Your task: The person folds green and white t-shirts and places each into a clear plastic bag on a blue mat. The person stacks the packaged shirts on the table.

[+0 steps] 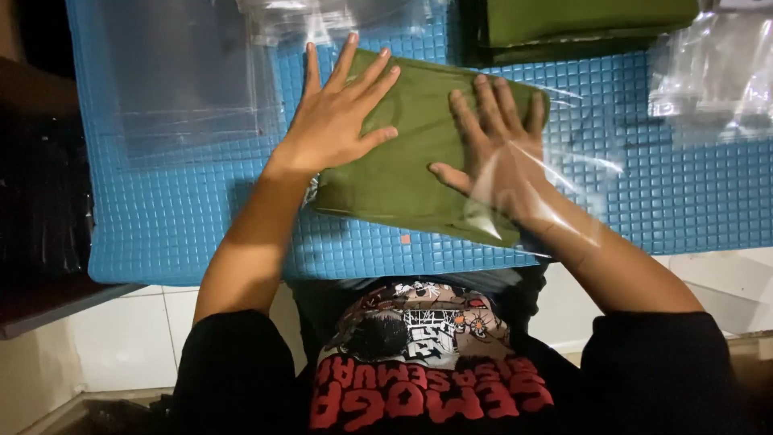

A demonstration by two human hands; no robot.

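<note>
Two bare forearms reach out from black sleeves [233,362] at the near edge, above a black shirt [427,379] with a red and white print. Under them, pale floor tiles [129,338] show on the near left and near right, and a dark shelf or ledge [48,201], hard to make out in the dim light, runs along the left side.

Past the tiles lies a blue mat [161,217] with a raised grid of small squares, covering most of the work surface. A folded olive-green cloth [403,161] rests flat on the mat near its middle, tilted so its right end sits farther away. The left hand [334,121] lies open and flat on the cloth's left part, fingers spread and pointing away. The right hand [499,145] is also open, palm down on the cloth's right part, and it seems to sit inside a clear plastic bag [564,173] that wraps the hand, the wrist and the cloth's right end.

Farther left, a flat stack of clear plastic bags [185,80] lies on the mat. At the far edge, a pile of green folded cloths [580,24] sits right of centre, and more crumpled clear plastic [708,72] fills the far right corner
</note>
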